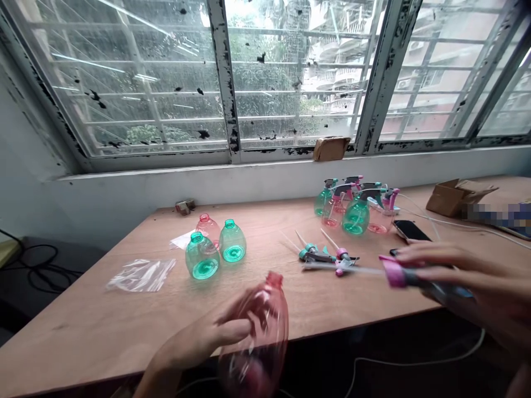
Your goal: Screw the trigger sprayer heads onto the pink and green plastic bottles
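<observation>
A left hand [226, 329] grips a translucent red bottle [279, 315]; a right hand [477, 282] holds a pink-collared spray head [394, 272].
The bottle, open-necked, tilts at the frame's bottom centre, by the wooden worktop's [103, 331] front edge; the spray head, blurred, is at the right, its tube [352, 269] pointing left, apart from the bottle. Two green bottles [233, 243] stand left of centre.

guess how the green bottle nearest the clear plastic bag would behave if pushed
The green bottle is probably light, its see-through walls looking thin. It might slide before tipping, since its body is broad below a narrow neck. Its glossy surface could feel slippery.
</observation>
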A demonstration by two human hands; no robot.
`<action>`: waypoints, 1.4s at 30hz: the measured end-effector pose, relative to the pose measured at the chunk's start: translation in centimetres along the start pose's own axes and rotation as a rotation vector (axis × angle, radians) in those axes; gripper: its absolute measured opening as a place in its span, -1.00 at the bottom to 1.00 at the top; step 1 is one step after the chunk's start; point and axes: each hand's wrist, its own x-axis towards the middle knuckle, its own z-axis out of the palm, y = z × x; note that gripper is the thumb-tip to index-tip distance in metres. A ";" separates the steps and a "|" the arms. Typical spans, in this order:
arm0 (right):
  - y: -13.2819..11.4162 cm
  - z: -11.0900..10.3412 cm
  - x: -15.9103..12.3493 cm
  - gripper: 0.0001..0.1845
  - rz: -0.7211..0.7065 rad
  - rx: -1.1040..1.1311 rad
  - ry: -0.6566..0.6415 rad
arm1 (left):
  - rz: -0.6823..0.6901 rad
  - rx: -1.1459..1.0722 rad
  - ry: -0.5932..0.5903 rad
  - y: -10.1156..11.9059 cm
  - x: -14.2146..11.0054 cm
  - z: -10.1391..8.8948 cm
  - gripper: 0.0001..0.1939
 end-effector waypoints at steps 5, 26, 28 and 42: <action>6.7 5.3 2.6 -0.72 0.200 -0.186 0.056 | 0.176 0.706 0.647 -1.7 3.5 -1.9 -0.38; 21.8 6.5 15.6 -0.54 0.365 -0.975 -0.050 | 0.352 1.167 1.264 -3.3 6.8 -3.0 -0.34; 22.0 6.7 16.1 -0.65 0.370 -0.989 -0.063 | 0.397 1.119 1.223 -2.7 6.6 -2.4 -0.34; 0.2 10.3 6.1 -0.58 0.551 0.171 0.096 | 0.624 1.253 0.881 -1.2 6.9 4.3 -0.15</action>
